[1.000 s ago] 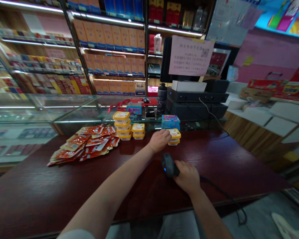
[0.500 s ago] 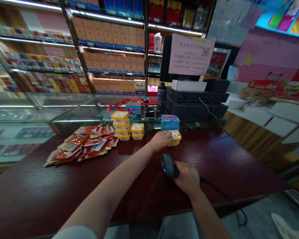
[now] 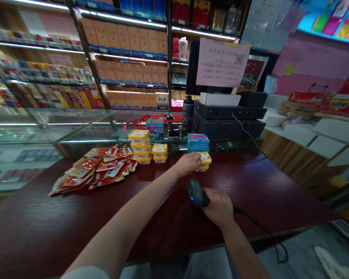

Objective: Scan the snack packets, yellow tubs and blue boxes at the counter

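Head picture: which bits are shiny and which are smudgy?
In the head view, strip lights glare white; in the head view, the tabletop shows a pale sheen and the scanner a small blue glow; in the head view, packs toward the left edge look smeared.

Across the upper centre, rows of orange boxes (image 3: 133, 40) line lit shelves (image 3: 125, 19). To their right, a pink paper sign (image 3: 222, 64) covers much of a dark monitor (image 3: 192, 68), with a dark bottle (image 3: 187, 114) standing below left. Red boxes (image 3: 308, 97) sit at far right, beneath a bright screen (image 3: 328, 19) in the upper-right corner.
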Demonstrator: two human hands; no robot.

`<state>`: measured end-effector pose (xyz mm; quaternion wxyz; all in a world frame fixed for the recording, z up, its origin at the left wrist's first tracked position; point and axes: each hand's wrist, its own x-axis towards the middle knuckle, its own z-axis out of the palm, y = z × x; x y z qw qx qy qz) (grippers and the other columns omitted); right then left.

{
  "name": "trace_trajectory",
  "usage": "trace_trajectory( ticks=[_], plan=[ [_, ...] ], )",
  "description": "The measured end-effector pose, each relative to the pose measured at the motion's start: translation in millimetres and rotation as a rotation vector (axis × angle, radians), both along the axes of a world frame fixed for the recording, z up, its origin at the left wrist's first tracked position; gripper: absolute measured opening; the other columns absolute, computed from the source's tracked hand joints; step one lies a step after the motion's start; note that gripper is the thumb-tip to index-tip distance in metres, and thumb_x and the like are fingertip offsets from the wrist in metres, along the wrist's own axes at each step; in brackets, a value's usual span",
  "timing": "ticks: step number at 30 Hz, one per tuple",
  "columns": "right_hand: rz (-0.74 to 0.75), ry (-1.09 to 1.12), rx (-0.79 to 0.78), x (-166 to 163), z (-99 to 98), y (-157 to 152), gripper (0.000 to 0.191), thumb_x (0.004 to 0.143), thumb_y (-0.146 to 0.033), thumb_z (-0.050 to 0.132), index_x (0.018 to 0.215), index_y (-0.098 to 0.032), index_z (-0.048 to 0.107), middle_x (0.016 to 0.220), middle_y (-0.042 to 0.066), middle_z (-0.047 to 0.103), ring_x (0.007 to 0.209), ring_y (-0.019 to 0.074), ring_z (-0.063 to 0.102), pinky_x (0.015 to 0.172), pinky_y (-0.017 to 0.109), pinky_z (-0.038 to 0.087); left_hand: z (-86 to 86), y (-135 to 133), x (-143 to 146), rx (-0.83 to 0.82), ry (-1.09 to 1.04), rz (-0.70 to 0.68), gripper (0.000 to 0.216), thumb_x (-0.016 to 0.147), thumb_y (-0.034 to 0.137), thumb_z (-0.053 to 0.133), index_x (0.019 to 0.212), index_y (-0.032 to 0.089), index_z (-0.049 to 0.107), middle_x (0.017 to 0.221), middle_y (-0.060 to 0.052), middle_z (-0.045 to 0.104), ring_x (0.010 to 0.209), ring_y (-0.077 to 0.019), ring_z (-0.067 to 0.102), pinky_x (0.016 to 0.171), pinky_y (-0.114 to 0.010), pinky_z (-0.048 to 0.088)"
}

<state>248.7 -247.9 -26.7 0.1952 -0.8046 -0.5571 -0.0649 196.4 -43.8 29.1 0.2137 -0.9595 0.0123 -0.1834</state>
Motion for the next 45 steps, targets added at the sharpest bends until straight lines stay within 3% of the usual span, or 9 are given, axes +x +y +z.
trace_trajectory(
  ticks=[10,14,17,22,25,29,35,38,45],
  plan=[
    [0.003,-0.005,-0.001,1,-1.7,1,0.025,0.072,-0.020,0.058,0.097,-0.021,0.064,0.085,0.003,0.068,0.079,0.0185,0.062,0.068,0.027,0.034,-0.7,0,1,-0.048,-0.019,0.026,0.018,0.091,0.021,0.047,0.099,0.015,0.061,0.097,-0.010,0.058,0.093,-0.0203,0.053,0.073,-0.030,0.044],
    [0.021,0.000,0.004,2,-3.5,-1,0.026,0.073,-0.019,0.056,0.098,-0.022,0.063,0.086,0.003,0.069,0.081,0.0186,0.062,0.070,0.026,0.036,-6.0,5,-16,-0.072,-0.088,0.069,0.024,0.094,0.031,0.042,0.103,0.019,0.062,0.099,-0.008,0.059,0.092,-0.0192,0.053,0.073,-0.031,0.043],
    [0.020,-0.007,0.007,0,-2.9,-2,0.028,0.073,-0.018,0.056,0.100,-0.022,0.063,0.089,0.003,0.069,0.083,0.0188,0.063,0.070,0.027,0.037,-9.5,17,-47,-0.083,-0.220,0.179,0.027,0.095,0.031,0.039,0.106,0.021,0.062,0.102,-0.008,0.060,0.096,-0.0200,0.052,0.080,-0.034,0.042],
    [0.035,-0.019,0.006,-1,-0.7,-3,0.028,0.075,-0.017,0.055,0.100,-0.021,0.063,0.090,0.003,0.070,0.083,0.0182,0.063,0.072,0.026,0.038,-7.6,50,-103,-0.106,-0.408,0.557,0.025,0.091,0.023,0.044,0.107,0.020,0.062,0.107,-0.010,0.060,0.100,-0.0251,0.050,0.084,-0.039,0.039],
    [0.040,-0.008,-0.006,0,-4.0,-2,0.026,0.075,-0.019,0.055,0.099,-0.022,0.064,0.089,0.003,0.070,0.080,0.0178,0.063,0.070,0.025,0.038,-3.4,67,-122,-0.108,-0.308,0.684,0.021,0.089,0.019,0.045,0.097,0.018,0.065,0.102,-0.011,0.061,0.098,-0.0268,0.051,0.078,-0.039,0.040],
    [0.029,-0.029,0.002,2,-9.7,-1,0.028,0.073,-0.018,0.057,0.100,-0.022,0.063,0.091,0.003,0.070,0.083,0.0184,0.063,0.072,0.026,0.039,0.5,77,-126,-0.089,-0.158,0.713,0.021,0.088,0.011,0.044,0.090,0.015,0.065,0.095,-0.011,0.061,0.092,-0.0254,0.054,0.069,-0.035,0.041],
    [0.023,-0.014,-0.048,-1,-4.8,0,0.029,0.074,-0.018,0.056,0.102,-0.022,0.063,0.094,0.004,0.070,0.084,0.0188,0.064,0.074,0.026,0.040,5.1,71,-128,-0.107,-0.196,0.581,0.021,0.089,0.010,0.042,0.093,0.014,0.062,0.096,-0.013,0.060,0.092,-0.0255,0.057,0.071,-0.036,0.045],
    [0.015,-0.024,-0.060,-1,-3.4,-1,0.028,0.075,-0.020,0.057,0.102,-0.023,0.063,0.094,0.003,0.070,0.083,0.0190,0.064,0.072,0.027,0.039,4.2,60,-140,-0.171,-0.271,0.602,0.020,0.090,0.015,0.042,0.098,0.015,0.060,0.102,-0.013,0.059,0.096,-0.0249,0.056,0.077,-0.036,0.046],
    [-0.005,-0.076,-0.072,-4,-1.6,-2,0.026,0.077,-0.022,0.058,0.103,-0.022,0.062,0.091,0.004,0.070,0.082,0.0213,0.066,0.069,0.028,0.040,-22.9,31,-186,-0.394,-0.453,0.714,0.016,0.088,0.016,0.044,0.099,0.016,0.054,0.103,-0.010,0.056,0.099,-0.0223,0.054,0.086,-0.035,0.047]
  ],
)
